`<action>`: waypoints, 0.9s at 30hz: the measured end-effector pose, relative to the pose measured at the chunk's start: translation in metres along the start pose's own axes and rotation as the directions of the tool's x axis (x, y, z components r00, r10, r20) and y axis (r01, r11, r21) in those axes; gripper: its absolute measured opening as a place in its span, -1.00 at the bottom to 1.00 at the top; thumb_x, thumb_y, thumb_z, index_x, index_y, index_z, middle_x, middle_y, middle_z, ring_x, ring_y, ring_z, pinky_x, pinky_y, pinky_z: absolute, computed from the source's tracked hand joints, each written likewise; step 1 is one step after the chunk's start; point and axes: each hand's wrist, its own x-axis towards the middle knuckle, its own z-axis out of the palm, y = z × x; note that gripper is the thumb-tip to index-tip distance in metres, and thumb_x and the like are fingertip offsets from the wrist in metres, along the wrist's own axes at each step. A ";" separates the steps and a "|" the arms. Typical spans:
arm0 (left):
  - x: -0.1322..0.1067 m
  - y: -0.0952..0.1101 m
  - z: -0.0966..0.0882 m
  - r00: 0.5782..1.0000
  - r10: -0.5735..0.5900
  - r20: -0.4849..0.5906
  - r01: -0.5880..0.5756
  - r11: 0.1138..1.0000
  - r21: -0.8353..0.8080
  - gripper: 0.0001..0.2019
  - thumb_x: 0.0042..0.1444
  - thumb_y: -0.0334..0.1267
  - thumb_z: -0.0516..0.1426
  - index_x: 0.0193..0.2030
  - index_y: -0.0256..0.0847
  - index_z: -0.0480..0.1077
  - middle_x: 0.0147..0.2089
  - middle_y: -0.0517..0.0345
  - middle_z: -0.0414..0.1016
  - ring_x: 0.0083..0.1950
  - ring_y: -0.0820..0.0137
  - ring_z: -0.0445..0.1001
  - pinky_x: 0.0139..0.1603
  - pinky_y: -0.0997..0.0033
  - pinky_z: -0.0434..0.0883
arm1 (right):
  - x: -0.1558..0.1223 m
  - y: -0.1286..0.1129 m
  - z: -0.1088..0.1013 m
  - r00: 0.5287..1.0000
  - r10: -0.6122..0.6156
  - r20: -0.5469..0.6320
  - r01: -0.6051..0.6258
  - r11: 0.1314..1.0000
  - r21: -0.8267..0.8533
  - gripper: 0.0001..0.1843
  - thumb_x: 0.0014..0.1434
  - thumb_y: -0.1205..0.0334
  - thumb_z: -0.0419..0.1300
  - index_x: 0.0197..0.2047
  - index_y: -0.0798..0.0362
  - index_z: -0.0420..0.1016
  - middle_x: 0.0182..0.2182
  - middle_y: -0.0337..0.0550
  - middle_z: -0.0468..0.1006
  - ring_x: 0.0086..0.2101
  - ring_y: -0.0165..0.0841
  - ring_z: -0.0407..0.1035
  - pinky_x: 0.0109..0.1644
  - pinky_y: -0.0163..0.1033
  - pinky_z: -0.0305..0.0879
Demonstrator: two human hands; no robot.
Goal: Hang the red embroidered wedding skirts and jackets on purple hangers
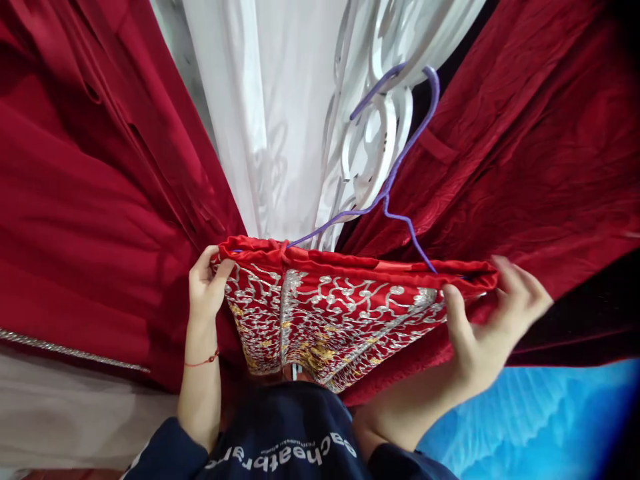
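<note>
A red satin skirt (pixel 320 313) with silver and gold embroidery hangs in front of me, its top edge gathered. Inside that edge sit the arms of a purple wire hanger (pixel 387 193), whose hook reaches up to a white scrolled frame. My left hand (pixel 207 283) pinches the left corner of the top edge, thumb in front. At the right end, my right hand (pixel 493 327) has its thumb against the front and its fingers, slightly blurred, around the corner. The skirt's lower part drops out of sight behind my dark shirt.
Dark red drapes (pixel 100 220) hang on the left, with more patterned red cloth (pixel 540 147) on the right. Between them stand white cloth (pixel 295 100) and the white scrolled metal frame (pixel 383 147). Bright blue material (pixel 540 420) lies at lower right.
</note>
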 end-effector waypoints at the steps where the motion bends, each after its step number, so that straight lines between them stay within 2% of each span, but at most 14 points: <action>1: 0.001 -0.003 0.003 0.998 0.016 -0.063 -0.018 0.999 -0.031 -0.57 0.04 0.14 0.29 -0.25 -0.24 0.46 -0.36 0.22 0.48 -0.37 0.48 0.41 -0.30 0.53 0.38 | 0.007 0.010 0.000 0.997 -0.043 0.063 0.041 0.999 0.028 -0.53 0.15 -0.06 0.31 0.06 -0.01 0.54 -0.01 0.16 0.49 0.02 -0.03 0.42 -0.06 0.05 0.38; 3: 0.003 -0.003 0.008 0.988 0.065 -0.141 -0.067 0.998 -0.013 -0.55 0.04 0.17 0.28 -0.31 -0.25 0.45 -0.42 0.25 0.42 -0.40 0.50 0.36 -0.36 0.54 0.33 | 0.022 0.016 0.003 0.991 -0.119 0.057 0.115 0.991 0.073 -0.82 0.20 0.09 0.31 -0.20 0.01 0.57 -0.19 0.03 0.52 -0.19 -0.19 0.48 -0.16 -0.08 0.38; 4: 0.005 -0.001 0.010 0.984 0.095 -0.152 -0.093 0.995 0.023 -0.55 0.07 0.18 0.25 -0.33 -0.25 0.45 -0.46 0.26 0.39 -0.44 0.51 0.33 -0.40 0.54 0.30 | 0.029 0.012 0.004 0.990 -0.136 0.021 0.135 0.989 0.056 -0.88 0.21 0.15 0.31 -0.27 0.02 0.56 -0.26 -0.02 0.52 -0.28 -0.26 0.46 -0.23 -0.13 0.36; 8: 0.009 0.013 0.010 0.982 0.181 -0.046 -0.174 0.977 0.127 -0.55 0.16 0.15 0.18 -0.46 -0.24 0.42 -0.61 0.34 0.18 -0.58 0.56 0.11 -0.54 0.52 0.11 | 0.050 -0.037 0.010 0.972 -0.220 -0.083 0.225 0.973 0.048 -0.85 0.27 0.26 0.25 -0.37 0.02 0.48 -0.37 -0.13 0.50 -0.34 -0.35 0.41 -0.29 -0.21 0.30; 10: 0.007 0.017 0.008 0.989 0.145 0.027 -0.147 0.983 0.114 -0.55 0.16 0.11 0.20 -0.54 -0.23 0.35 -0.63 0.34 0.10 -0.59 0.57 0.06 -0.56 0.51 0.07 | 0.057 -0.065 0.011 0.959 -0.276 -0.056 0.281 0.950 0.136 -0.83 0.30 0.30 0.22 -0.37 0.02 0.44 -0.39 -0.17 0.51 -0.33 -0.37 0.42 -0.24 -0.22 0.32; 12: 0.004 0.015 0.006 0.997 0.053 0.049 -0.055 0.997 0.050 -0.52 0.14 0.11 0.22 -0.57 -0.23 0.30 -0.62 0.33 0.11 -0.57 0.56 0.08 -0.55 0.52 0.08 | 0.060 -0.078 0.009 0.955 -0.276 -0.105 0.292 0.938 0.187 -0.80 0.32 0.31 0.17 -0.39 0.03 0.41 -0.40 -0.16 0.51 -0.35 -0.39 0.42 -0.24 -0.21 0.32; 14: 0.000 0.010 0.004 0.998 -0.053 0.039 0.055 0.997 -0.047 -0.51 0.12 0.16 0.22 -0.55 -0.23 0.32 -0.58 0.29 0.19 -0.53 0.54 0.15 -0.52 0.53 0.14 | 0.059 -0.068 0.005 0.959 -0.219 -0.180 0.253 0.947 0.196 -0.78 0.33 0.28 0.13 -0.39 0.04 0.41 -0.41 -0.13 0.51 -0.35 -0.36 0.43 -0.22 -0.18 0.33; 15: -0.001 0.007 0.004 0.995 -0.090 0.032 0.093 0.992 -0.087 -0.51 0.11 0.18 0.22 -0.53 -0.23 0.35 -0.56 0.27 0.24 -0.51 0.53 0.18 -0.50 0.53 0.18 | 0.057 -0.055 0.003 0.967 -0.190 -0.172 0.223 0.955 0.195 -0.79 0.33 0.25 0.13 -0.37 0.04 0.44 -0.39 -0.09 0.53 -0.31 -0.32 0.44 -0.19 -0.14 0.35; 17: -0.003 0.001 0.007 0.995 -0.098 -0.006 0.097 0.988 -0.121 -0.52 0.07 0.19 0.25 -0.49 -0.24 0.39 -0.52 0.25 0.30 -0.49 0.52 0.23 -0.46 0.53 0.23 | 0.050 -0.023 0.001 0.988 -0.157 -0.003 0.154 0.966 0.206 -0.84 0.29 0.16 0.19 -0.27 0.04 0.52 -0.26 0.02 0.57 -0.17 -0.22 0.48 -0.08 -0.05 0.38; 19: -0.003 -0.002 0.011 0.995 -0.029 -0.095 0.021 0.996 -0.090 -0.53 0.05 0.19 0.26 -0.44 -0.25 0.42 -0.48 0.25 0.33 -0.45 0.51 0.27 -0.41 0.52 0.28 | 0.043 0.007 0.002 0.968 -0.138 0.208 0.079 0.960 0.268 -0.80 0.21 0.08 0.29 -0.19 0.01 0.57 -0.17 0.08 0.59 -0.11 -0.17 0.50 -0.03 -0.04 0.40; 21: -0.001 -0.002 0.017 0.980 0.059 -0.188 -0.068 0.997 -0.039 -0.54 0.07 0.19 0.24 -0.41 -0.25 0.43 -0.47 0.26 0.33 -0.43 0.50 0.29 -0.36 0.51 0.31 | 0.038 0.025 0.006 0.953 -0.115 0.279 0.011 0.938 0.348 -0.81 0.18 0.06 0.32 -0.24 0.00 0.58 -0.21 0.07 0.61 -0.19 -0.20 0.53 -0.11 -0.09 0.43; 24: 0.004 0.003 0.024 0.972 0.071 -0.224 -0.094 0.991 -0.095 -0.52 0.11 0.15 0.24 -0.53 -0.23 0.32 -0.56 0.34 0.19 -0.50 0.56 0.17 -0.44 0.54 0.25 | 0.036 0.024 0.013 0.978 -0.107 0.178 0.036 0.933 0.358 -0.84 0.25 0.13 0.26 -0.30 0.01 0.56 -0.34 0.02 0.62 -0.32 -0.29 0.52 -0.23 -0.17 0.40; 25: 0.006 0.005 0.025 0.978 0.022 -0.209 -0.058 0.984 -0.166 -0.51 0.10 0.13 0.26 -0.57 -0.23 0.28 -0.58 0.36 0.16 -0.53 0.58 0.14 -0.47 0.56 0.22 | 0.036 0.020 0.015 0.982 -0.129 0.140 0.082 0.949 0.303 -0.84 0.28 0.16 0.23 -0.30 0.02 0.56 -0.35 0.01 0.62 -0.33 -0.32 0.50 -0.23 -0.19 0.38; 27: 0.008 0.009 0.027 0.980 -0.125 -0.157 0.069 0.944 -0.323 -0.51 0.05 0.11 0.30 -0.58 -0.24 0.29 -0.59 0.36 0.25 -0.55 0.61 0.17 -0.49 0.58 0.24 | 0.039 0.012 0.017 0.971 -0.215 0.105 0.204 0.973 0.104 -0.81 0.33 0.18 0.18 -0.29 0.04 0.55 -0.35 0.00 0.62 -0.30 -0.35 0.47 -0.19 -0.21 0.34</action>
